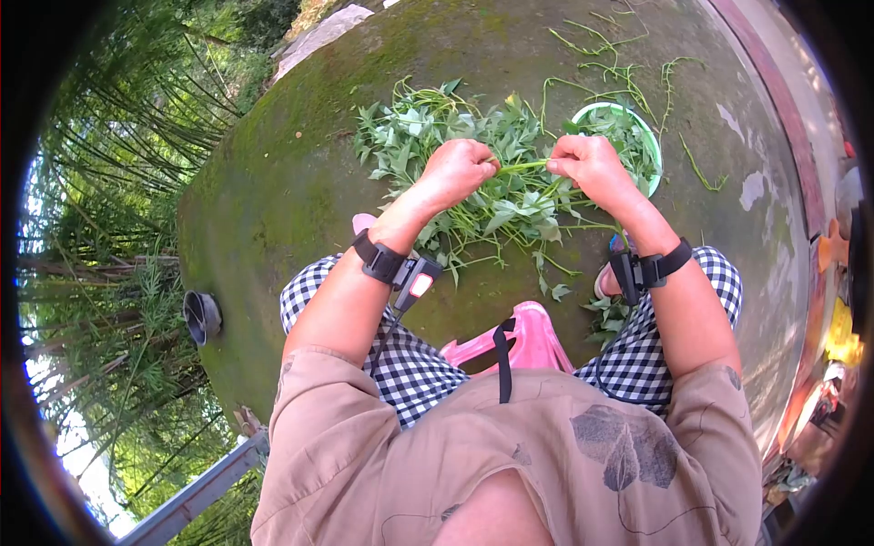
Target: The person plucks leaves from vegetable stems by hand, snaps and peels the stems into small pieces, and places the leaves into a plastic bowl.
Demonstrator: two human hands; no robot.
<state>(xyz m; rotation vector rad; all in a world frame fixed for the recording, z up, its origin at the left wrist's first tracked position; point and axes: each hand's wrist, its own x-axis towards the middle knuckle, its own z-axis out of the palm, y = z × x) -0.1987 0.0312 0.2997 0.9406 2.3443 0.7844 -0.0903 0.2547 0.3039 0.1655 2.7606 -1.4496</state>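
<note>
Between my two hands a green leaf stalk (523, 167) is stretched sideways, above a heap of leafy green vines (410, 136) on the ground. My left hand (460, 171) pinches one end of the stalk, with the fingertips pressed together. At the other end my right hand (590, 167) pinches it between thumb and finger. Just beyond my right hand stands a round pale-green-rimmed basin (656, 164) with leaves in it. Both wrists wear black straps with small devices.
Stripped vine stems (614, 68) lie scattered beyond the basin. A pink plastic stool (537, 332) is under me, between my checked trouser legs. To the left are a dark pot (201, 316) and bamboo (118, 227). Assorted items, one yellow (842, 335), line the right edge.
</note>
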